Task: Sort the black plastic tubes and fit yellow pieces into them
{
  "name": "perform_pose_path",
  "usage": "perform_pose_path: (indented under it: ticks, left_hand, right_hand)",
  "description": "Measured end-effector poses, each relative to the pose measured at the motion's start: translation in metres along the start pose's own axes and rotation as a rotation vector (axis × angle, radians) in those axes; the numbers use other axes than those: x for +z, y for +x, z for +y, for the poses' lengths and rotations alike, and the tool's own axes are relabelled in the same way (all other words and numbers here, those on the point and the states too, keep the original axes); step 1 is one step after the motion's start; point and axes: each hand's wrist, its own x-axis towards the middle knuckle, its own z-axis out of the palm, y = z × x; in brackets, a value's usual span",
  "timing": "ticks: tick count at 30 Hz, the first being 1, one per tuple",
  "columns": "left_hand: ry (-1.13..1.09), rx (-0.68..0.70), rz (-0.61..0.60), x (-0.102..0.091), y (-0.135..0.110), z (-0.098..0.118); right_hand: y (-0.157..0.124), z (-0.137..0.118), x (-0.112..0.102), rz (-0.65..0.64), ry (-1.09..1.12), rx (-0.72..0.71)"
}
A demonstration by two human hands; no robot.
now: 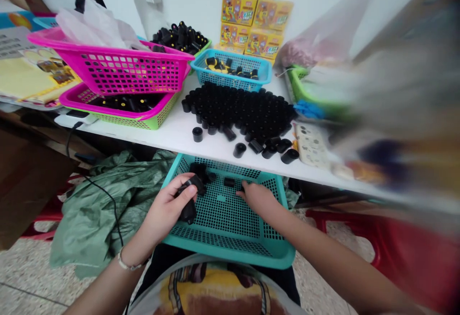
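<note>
My left hand [167,207] grips a black plastic part [189,204] above a teal mesh basket [230,252] resting on my lap. More black parts [198,171] lie at the basket's far end, and a small black cylinder [229,182] lies on the mesh. My right hand [258,197] sits inside the basket with its fingertips down near that cylinder. Whether those fingers hold a small piece, I cannot tell. Many black cylinders [237,113] stand in a dense group on the white table [172,130], just beyond the basket.
A pink basket [132,73] rests tilted on a pink-and-green basket [143,116]. A blue basket [230,68] holds black and yellow parts. Yellow boxes [239,22] stand behind. Green cloth [97,209] lies left of my lap, a red stool [395,243] stands right, and a blurred object [406,94] covers the upper right.
</note>
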Motion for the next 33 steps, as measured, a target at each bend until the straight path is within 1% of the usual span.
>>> perform_pose_path:
  ticks: [1,3,5,7,9,10,12,14,17,20,24,26,29,31,33]
  left_hand:
    - [0.013,-0.006,-0.024,0.002,0.0,0.002]
    - [-0.009,-0.012,-0.072,0.007,0.0,0.005]
    - [-0.098,-0.007,-0.074,0.013,-0.001,0.007]
    - [-0.179,-0.025,-0.069,0.018,-0.002,0.006]
    - [-0.2,-0.057,-0.083,0.022,-0.003,0.003]
    - [-0.2,-0.062,-0.092,0.024,-0.003,0.001]
    - [-0.221,-0.045,-0.113,0.026,-0.004,-0.002]
    - [-0.255,-0.02,-0.131,0.028,-0.005,-0.004]
    - [-0.266,-0.004,-0.141,0.028,-0.005,-0.004]
    - [-0.248,0.007,-0.141,0.027,-0.005,-0.002]
    - [-0.222,0.012,-0.121,0.025,-0.005,0.0]
    - [-0.174,0.026,-0.118,0.022,-0.005,0.002]
    - [-0.051,0.094,-0.124,0.019,-0.005,0.006]
    - [0.029,0.142,-0.109,0.018,-0.005,0.007]
    - [0.062,0.153,-0.094,0.017,-0.005,0.008]
  right_hand:
    - [0.001,0.003,0.004,-0.019,0.011,-0.009]
    - [-0.001,0.008,0.004,-0.062,0.057,-0.066]
    - [-0.009,0.007,-0.005,-0.066,0.241,-0.145]
    - [-0.023,-0.001,-0.017,0.007,0.555,-0.227]
    - [-0.039,-0.013,-0.027,0.138,0.863,-0.321]
    - [-0.047,-0.019,-0.031,0.2,0.961,-0.373]
    - [-0.058,-0.03,-0.034,0.285,1.077,-0.463]
    - [-0.063,-0.038,-0.033,0.328,1.142,-0.485]
    - [-0.064,-0.041,-0.029,0.355,1.208,-0.46]
    - [-0.064,-0.04,-0.029,0.367,1.217,-0.458]
    - [-0.064,-0.039,-0.034,0.373,1.187,-0.463]
    - [-0.064,-0.04,-0.035,0.361,1.169,-0.46]
    - [-0.063,-0.042,-0.035,0.318,1.163,-0.457]
    - [-0.063,-0.043,-0.034,0.293,1.19,-0.456]
    - [-0.062,-0.044,-0.033,0.264,1.247,-0.449]
